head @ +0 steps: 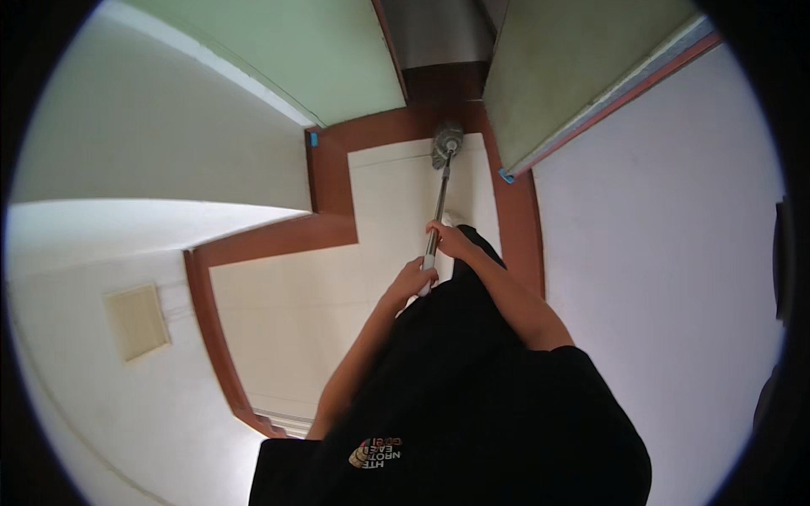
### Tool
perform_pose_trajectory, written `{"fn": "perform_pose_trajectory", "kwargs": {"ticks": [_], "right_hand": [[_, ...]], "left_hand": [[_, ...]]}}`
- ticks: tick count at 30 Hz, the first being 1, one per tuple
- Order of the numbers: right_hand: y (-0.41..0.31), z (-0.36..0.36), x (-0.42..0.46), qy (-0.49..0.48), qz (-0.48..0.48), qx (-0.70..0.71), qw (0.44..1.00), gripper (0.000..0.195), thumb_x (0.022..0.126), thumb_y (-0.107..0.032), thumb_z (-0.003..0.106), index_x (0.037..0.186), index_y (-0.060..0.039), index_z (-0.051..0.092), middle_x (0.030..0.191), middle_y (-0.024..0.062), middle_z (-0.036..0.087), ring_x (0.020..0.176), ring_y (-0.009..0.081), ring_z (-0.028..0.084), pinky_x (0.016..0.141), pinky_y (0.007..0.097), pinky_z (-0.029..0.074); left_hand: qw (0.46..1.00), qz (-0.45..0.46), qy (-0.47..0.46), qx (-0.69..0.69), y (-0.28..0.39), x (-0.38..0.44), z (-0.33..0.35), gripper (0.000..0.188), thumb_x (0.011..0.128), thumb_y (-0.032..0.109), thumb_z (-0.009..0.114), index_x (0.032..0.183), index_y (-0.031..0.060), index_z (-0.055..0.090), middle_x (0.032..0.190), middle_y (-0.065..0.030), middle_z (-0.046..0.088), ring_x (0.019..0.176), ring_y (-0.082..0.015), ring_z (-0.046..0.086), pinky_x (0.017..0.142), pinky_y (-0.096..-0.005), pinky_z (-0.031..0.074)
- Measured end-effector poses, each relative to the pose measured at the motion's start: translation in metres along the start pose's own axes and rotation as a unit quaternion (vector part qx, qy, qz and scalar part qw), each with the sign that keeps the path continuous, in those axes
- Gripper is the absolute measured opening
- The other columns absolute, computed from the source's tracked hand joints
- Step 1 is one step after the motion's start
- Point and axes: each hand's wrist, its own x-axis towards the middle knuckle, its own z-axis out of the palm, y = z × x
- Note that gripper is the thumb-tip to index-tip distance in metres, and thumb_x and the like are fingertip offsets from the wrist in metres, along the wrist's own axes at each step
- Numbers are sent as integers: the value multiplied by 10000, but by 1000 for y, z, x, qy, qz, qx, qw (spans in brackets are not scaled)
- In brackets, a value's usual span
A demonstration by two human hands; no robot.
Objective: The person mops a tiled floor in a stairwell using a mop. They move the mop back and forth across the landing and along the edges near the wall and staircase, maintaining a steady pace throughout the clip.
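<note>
Both hands grip the metal pole (442, 196) of a mop. My left hand (412, 281) is closed around the white grip (428, 262) at its upper end, close to my body. Further down the pole, my right hand (447, 239) wraps around the metal shaft. The grey mop head (448, 140) rests on the floor ahead, where the cream tiles (392, 190) meet the reddish-brown border (443, 114). A pale shoe (453, 218) shows partly beyond my right hand; the rest of it is hidden by dark clothing.
A doorway with a dark threshold (446, 79) lies ahead, between a pale green panel (304, 57) and an olive-green door (569, 76). Blue pieces (506, 176) sit at floor corners. White walls (645, 253) close in on the right and left; a square cover plate (137, 322) is on the left one.
</note>
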Motion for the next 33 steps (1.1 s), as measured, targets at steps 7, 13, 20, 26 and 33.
{"fn": "perform_pose_trajectory", "kwargs": {"ticks": [7, 13, 20, 26, 33], "right_hand": [[24, 48, -54, 99, 298, 336, 888, 274, 787, -65, 370, 980, -130, 554, 797, 71, 509, 718, 194, 522, 642, 294, 446], [-6, 115, -23, 26, 372, 282, 884, 259, 739, -282, 496, 909, -95, 552, 768, 28, 534, 734, 141, 520, 609, 285, 442], [-66, 209, -19, -213, 201, 54, 955, 315, 641, -242, 591, 908, -80, 543, 692, 27, 536, 594, 129, 511, 496, 273, 439], [-83, 231, -3, -289, 154, 98, 940, 276, 637, -182, 572, 891, -74, 550, 669, 34, 532, 547, 122, 503, 454, 256, 427], [-77, 169, 16, -254, 150, 206, 933, 199, 734, -168, 532, 904, -65, 543, 654, 5, 505, 544, 94, 486, 472, 237, 424]], "left_hand": [[972, -72, -74, -209, -67, -26, 8, 96, 694, 85, 486, 763, 61, 424, 577, -2, 414, 449, -94, 402, 383, -220, 309], [948, -47, -19, -313, -124, -100, -43, 65, 686, 90, 470, 712, 84, 411, 552, 17, 379, 422, -68, 335, 367, -212, 250], [882, -25, 119, -456, -176, -171, -34, 81, 684, 144, 467, 649, 98, 410, 535, 33, 368, 410, -60, 318, 377, -204, 244], [880, 5, 176, -441, -177, -174, -29, 58, 711, 139, 474, 720, 99, 432, 570, 20, 410, 461, -65, 389, 405, -206, 303], [980, 21, 178, -85, -132, -118, -37, 322, 683, 174, 506, 958, 11, 476, 669, -43, 507, 599, -135, 477, 548, -259, 391]]}}
